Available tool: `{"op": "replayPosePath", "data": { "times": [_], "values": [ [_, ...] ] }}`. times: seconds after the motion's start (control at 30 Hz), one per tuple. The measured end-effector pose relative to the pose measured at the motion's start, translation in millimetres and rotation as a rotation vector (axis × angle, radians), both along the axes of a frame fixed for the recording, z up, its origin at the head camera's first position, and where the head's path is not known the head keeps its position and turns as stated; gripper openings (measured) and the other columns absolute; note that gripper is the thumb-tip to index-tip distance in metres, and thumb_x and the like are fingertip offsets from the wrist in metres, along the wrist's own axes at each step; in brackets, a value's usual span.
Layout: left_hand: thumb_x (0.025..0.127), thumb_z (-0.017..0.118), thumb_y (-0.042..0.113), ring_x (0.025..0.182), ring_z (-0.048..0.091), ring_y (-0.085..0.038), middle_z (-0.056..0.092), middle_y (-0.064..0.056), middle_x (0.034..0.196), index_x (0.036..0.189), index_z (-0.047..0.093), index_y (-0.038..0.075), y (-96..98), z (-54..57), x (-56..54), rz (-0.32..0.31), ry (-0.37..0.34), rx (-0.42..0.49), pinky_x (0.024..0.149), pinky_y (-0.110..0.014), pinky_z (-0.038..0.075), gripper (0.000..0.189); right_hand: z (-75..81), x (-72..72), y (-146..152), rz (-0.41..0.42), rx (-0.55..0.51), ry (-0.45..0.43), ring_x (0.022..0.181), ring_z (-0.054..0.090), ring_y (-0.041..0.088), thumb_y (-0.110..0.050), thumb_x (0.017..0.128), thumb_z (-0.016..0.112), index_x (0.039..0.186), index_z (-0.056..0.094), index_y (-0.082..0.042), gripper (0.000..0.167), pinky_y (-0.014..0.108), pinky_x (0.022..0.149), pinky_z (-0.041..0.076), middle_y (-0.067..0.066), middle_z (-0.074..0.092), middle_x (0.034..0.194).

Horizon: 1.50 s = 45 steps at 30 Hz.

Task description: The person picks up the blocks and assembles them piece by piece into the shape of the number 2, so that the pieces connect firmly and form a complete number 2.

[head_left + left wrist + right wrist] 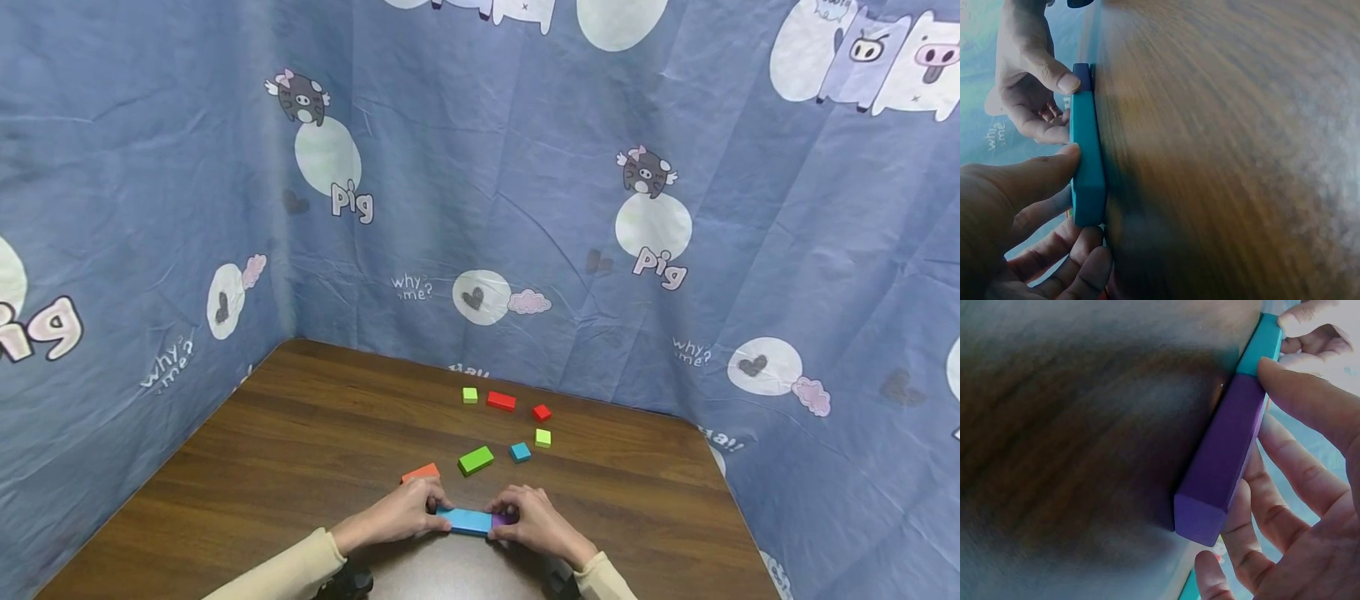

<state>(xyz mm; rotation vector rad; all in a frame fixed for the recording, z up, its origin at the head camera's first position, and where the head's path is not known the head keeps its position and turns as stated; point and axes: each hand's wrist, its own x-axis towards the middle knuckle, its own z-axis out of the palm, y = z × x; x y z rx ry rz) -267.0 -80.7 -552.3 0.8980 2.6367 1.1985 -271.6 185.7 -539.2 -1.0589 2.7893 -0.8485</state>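
Near the table's front edge, a long blue block (471,522) and a purple block (1219,450) lie end to end in one line, their ends meeting. My left hand (401,510) grips the blue block at its left end, thumb on the near side and fingers behind. With the thumb by the seam and fingers along the far side, my right hand (536,521) holds the purple block. In the left wrist view both hands line the same side of the blue block (1087,162). An orange block (422,472) is partly hidden just beyond my left hand.
Farther back lie a green block (476,461), a small blue block (521,452), two small yellow-green blocks (543,438), a long red block (501,402) and a small red one (542,412). Blue printed cloth (480,208) walls off the brown table (300,433) behind and at the sides.
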Motion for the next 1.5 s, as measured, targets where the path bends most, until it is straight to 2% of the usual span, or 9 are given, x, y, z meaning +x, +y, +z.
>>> {"op": "replayPosePath", "data": {
  "times": [0.4, 0.57, 0.67, 0.8, 0.93, 1.13, 1.23, 1.33, 1.5],
  "values": [
    [0.086, 0.072, 0.025, 0.068, 0.039, 0.002, 0.054, 0.006, 0.081, 0.095, 0.072, 0.009, 3.5, 9.1, 9.9, -0.043, 0.254, -0.229, 0.059, -0.016, 0.037, 0.018, -2.9, 2.5, -4.1, -0.026, 0.002, 0.009, 0.084, 0.054, 0.003, -0.036, 0.076, 0.079, 0.098, 0.071, -0.021, 0.028, 0.029, 0.079, 0.030, -0.013, 0.067, 0.090],
    [0.087, 0.071, 0.028, 0.068, 0.039, 0.002, 0.053, 0.005, 0.083, 0.094, 0.070, 0.011, 3.6, 15.6, 12.0, -0.045, 0.348, -0.298, 0.059, -0.017, 0.038, 0.018, -3.4, 2.6, -4.9, -0.027, -0.001, 0.024, 0.084, 0.054, 0.002, -0.036, 0.077, 0.079, 0.097, 0.071, -0.021, 0.026, 0.029, 0.078, 0.030, -0.013, 0.066, 0.089],
    [0.087, 0.071, 0.029, 0.073, 0.045, 0.000, 0.055, 0.004, 0.088, 0.100, 0.070, 0.011, 3.3, 22.7, 11.7, -0.042, 0.351, -0.279, 0.062, -0.017, 0.041, 0.022, -4.1, 2.4, -4.8, -0.020, -0.005, 0.044, 0.084, 0.054, 0.002, -0.036, 0.077, 0.079, 0.097, 0.071, -0.021, 0.026, 0.029, 0.078, 0.030, -0.013, 0.067, 0.090],
    [0.088, 0.070, 0.027, 0.084, 0.056, -0.009, 0.061, 0.001, 0.097, 0.112, 0.069, 0.009, 2.9, 36.0, 10.2, -0.027, 0.310, -0.210, 0.070, -0.021, 0.047, 0.030, -5.1, 2.9, -4.0, -0.008, -0.008, 0.069, 0.084, 0.054, 0.002, -0.036, 0.078, 0.078, 0.097, 0.071, -0.021, 0.026, 0.029, 0.077, 0.030, -0.012, 0.067, 0.091],
    [0.088, 0.071, 0.026, 0.092, 0.062, -0.016, 0.064, -0.001, 0.103, 0.112, 0.069, 0.010, 0.1, 49.1, 6.1, 0.011, 0.301, -0.153, 0.076, -0.027, 0.050, 0.029, -4.8, 3.6, -3.0, -0.002, -0.014, 0.058, 0.083, 0.054, 0.003, -0.036, 0.078, 0.078, 0.097, 0.071, -0.020, 0.026, 0.030, 0.077, 0.030, -0.010, 0.067, 0.091],
    [0.086, 0.072, 0.026, 0.094, 0.062, -0.015, 0.064, 0.003, 0.101, 0.112, 0.070, 0.012, -11.4, 64.8, -5.5, 0.083, 0.348, -0.131, 0.078, -0.030, 0.051, 0.029, -3.3, 4.0, -3.1, -0.025, -0.020, 0.016, 0.083, 0.054, 0.000, -0.035, 0.077, 0.079, 0.097, 0.071, -0.022, 0.026, 0.029, 0.078, 0.032, -0.014, 0.065, 0.088],
    [0.086, 0.073, 0.023, 0.091, 0.062, -0.013, 0.065, 0.002, 0.100, 0.112, 0.070, 0.011, -18.4, 70.1, -11.8, 0.116, 0.355, -0.097, 0.074, -0.028, 0.050, 0.029, -2.6, 5.0, -2.9, -0.031, -0.023, 0.013, 0.082, 0.054, -0.001, -0.035, 0.077, 0.079, 0.097, 0.071, -0.022, 0.026, 0.029, 0.078, 0.032, -0.015, 0.064, 0.087],
    [0.085, 0.074, 0.020, 0.091, 0.063, -0.014, 0.066, 0.002, 0.101, 0.113, 0.069, 0.010, -25.8, 74.0, -16.8, 0.166, 0.327, -0.062, 0.074, -0.029, 0.051, 0.031, -2.9, 5.8, -2.4, -0.029, -0.025, 0.024, 0.083, 0.054, 0.000, -0.034, 0.076, 0.080, 0.097, 0.071, -0.022, 0.025, 0.030, 0.079, 0.032, -0.014, 0.065, 0.088],
    [0.083, 0.075, 0.019, 0.091, 0.063, -0.019, 0.066, 0.000, 0.100, 0.114, 0.068, 0.008, -38.2, 72.5, -25.3, 0.237, 0.314, -0.023, 0.076, -0.034, 0.052, 0.034, -3.5, 6.2, -1.7, -0.038, -0.024, 0.018, 0.085, 0.054, 0.000, -0.034, 0.076, 0.079, 0.097, 0.071, -0.024, 0.025, 0.030, 0.080, 0.031, -0.015, 0.066, 0.091]
  ]
}}
